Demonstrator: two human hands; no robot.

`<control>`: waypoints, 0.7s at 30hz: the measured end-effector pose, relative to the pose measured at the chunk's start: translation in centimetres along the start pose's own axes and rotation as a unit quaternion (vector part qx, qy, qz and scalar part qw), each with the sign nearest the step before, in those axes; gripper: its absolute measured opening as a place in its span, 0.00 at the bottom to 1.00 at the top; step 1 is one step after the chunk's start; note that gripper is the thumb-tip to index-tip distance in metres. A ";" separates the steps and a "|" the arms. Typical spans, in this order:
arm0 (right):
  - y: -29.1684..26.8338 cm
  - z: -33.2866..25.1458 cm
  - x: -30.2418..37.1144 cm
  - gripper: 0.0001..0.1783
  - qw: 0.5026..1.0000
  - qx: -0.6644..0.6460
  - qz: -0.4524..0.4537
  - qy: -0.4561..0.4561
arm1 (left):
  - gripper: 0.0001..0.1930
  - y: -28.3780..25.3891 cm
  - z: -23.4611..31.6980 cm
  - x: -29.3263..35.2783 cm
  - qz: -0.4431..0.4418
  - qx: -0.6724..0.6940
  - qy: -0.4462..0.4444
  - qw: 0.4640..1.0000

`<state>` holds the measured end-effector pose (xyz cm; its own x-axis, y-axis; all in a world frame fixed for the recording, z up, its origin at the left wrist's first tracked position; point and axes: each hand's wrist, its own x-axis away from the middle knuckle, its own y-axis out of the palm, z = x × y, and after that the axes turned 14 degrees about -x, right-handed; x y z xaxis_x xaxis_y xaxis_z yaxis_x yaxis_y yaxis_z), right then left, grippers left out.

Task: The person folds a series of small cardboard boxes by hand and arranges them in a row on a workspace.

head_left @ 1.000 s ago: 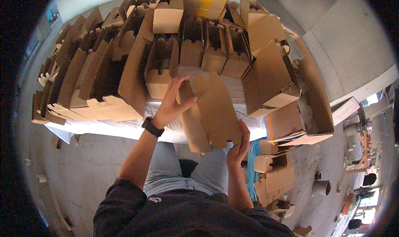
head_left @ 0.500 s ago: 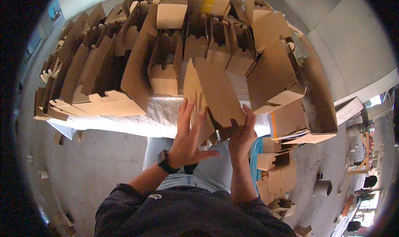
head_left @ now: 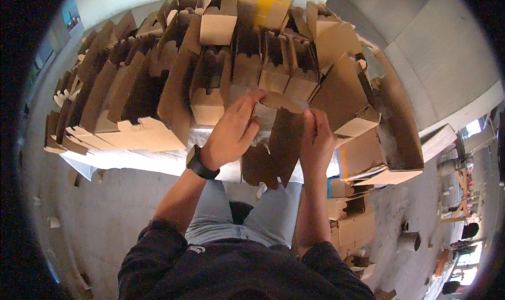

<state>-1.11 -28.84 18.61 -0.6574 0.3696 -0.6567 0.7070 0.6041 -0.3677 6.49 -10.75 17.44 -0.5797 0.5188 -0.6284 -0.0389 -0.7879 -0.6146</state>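
Before me I hold a partly folded brown cardboard box [head_left: 286, 142], its inside turned up and its notched flaps toward my body. My left hand [head_left: 231, 134] has its fingers curled over the far left edge, with the thumb lying near the box's opening. At the far right corner, my right hand [head_left: 318, 139] pinches the cardboard between thumb and fingers. A dark watch [head_left: 202, 163] is on my left wrist. Just beyond the held box stand narrow open cardboard boxes [head_left: 208, 105] with notched front edges.
Many open cardboard boxes crowd the white-covered table [head_left: 142, 158]. At the right stands a larger box [head_left: 363, 150] with an orange strip. More boxes [head_left: 357, 229] are stacked below, beside my right arm. A short tube [head_left: 409, 241] lies on the floor at the right.
The box has been turned, so its inside and notched flaps now show instead of its outer face. Both hands have moved farther out, and the left now grips the far edge.
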 end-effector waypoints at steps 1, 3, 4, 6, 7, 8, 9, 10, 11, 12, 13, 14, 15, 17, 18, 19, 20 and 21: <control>0.1 0.0 -0.1 0.09 1.000 0.006 -0.004 0.006 | 0.25 0.0 -0.1 0.0 0.000 0.009 0.002 1.000; 0.1 -0.1 -0.2 0.09 1.000 -0.007 -0.003 0.024 | 0.25 0.2 -0.3 0.0 0.000 0.031 0.006 1.000; 0.1 -0.1 -0.2 0.09 0.999 -0.012 -0.002 0.034 | 0.24 0.4 -0.5 0.0 -0.004 0.033 0.001 0.999; -0.2 -0.9 -0.1 0.10 0.996 -0.058 -0.021 0.062 | 0.24 0.6 -0.7 -0.1 -0.013 0.035 -0.010 0.999; -0.2 -1.3 0.1 0.12 0.993 -0.082 -0.031 0.076 | 0.24 0.7 -0.8 -0.1 -0.008 0.041 -0.021 0.999; -0.2 -1.6 0.6 0.14 0.990 -0.105 -0.032 0.088 | 0.24 0.7 -0.9 -0.1 -0.002 0.046 -0.033 0.998; -0.3 -1.8 1.2 0.16 0.986 -0.127 -0.031 0.099 | 0.23 0.8 -1.0 -0.2 0.003 0.052 -0.043 0.998; -0.4 -2.0 1.7 0.19 0.982 -0.149 -0.030 0.111 | 0.23 0.7 -1.0 -0.2 0.009 0.055 -0.058 0.997; -0.4 -2.1 2.1 0.21 0.982 -0.147 -0.040 0.110 | 0.23 0.5 -1.0 -0.3 0.016 0.059 -0.073 0.996; -0.5 -2.3 2.6 0.22 0.982 -0.145 -0.049 0.110 | 0.22 0.3 -0.9 -0.3 0.022 0.063 -0.088 0.994; -0.5 -2.4 2.9 0.24 0.982 -0.142 -0.059 0.110 | 0.21 0.2 -1.0 -0.5 0.035 0.056 -0.080 0.995; -0.5 -2.6 3.2 0.24 0.981 -0.139 -0.073 0.110 | 0.21 0.1 -1.2 -0.7 0.049 0.049 -0.072 0.995; -0.4 -2.8 3.6 0.25 0.981 -0.137 -0.088 0.110 | 0.20 0.0 -1.3 -0.9 0.062 0.042 -0.065 0.995; -0.5 -2.6 4.0 0.26 0.980 -0.106 -0.130 0.110 | 0.19 -0.5 -0.9 -1.2 0.058 0.017 -0.060 0.996; -0.9 -2.5 3.9 0.25 0.983 -0.069 -0.128 0.113 | 0.19 -0.7 -0.7 -1.4 0.056 0.005 -0.056 0.997; -1.2 -2.4 3.7 0.24 0.985 -0.031 -0.127 0.115 | 0.18 -1.0 -0.6 -1.6 0.038 0.009 -0.062 0.997; -1.6 -2.4 3.6 0.24 0.985 0.006 -0.125 0.118 | 0.18 -1.3 -0.5 -1.8 0.019 0.013 -0.067 0.997; -1.9 -2.3 3.3 0.22 0.988 0.003 -0.106 0.115 | 0.18 -1.3 -0.5 -2.0 -0.001 0.019 -0.071 0.997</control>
<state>-5.21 -27.13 18.71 -0.8323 0.3862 -0.3976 0.5479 0.6818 -0.4847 8.11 -10.62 19.29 -0.6892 0.4702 -0.5513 -0.0692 -0.8001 -0.5959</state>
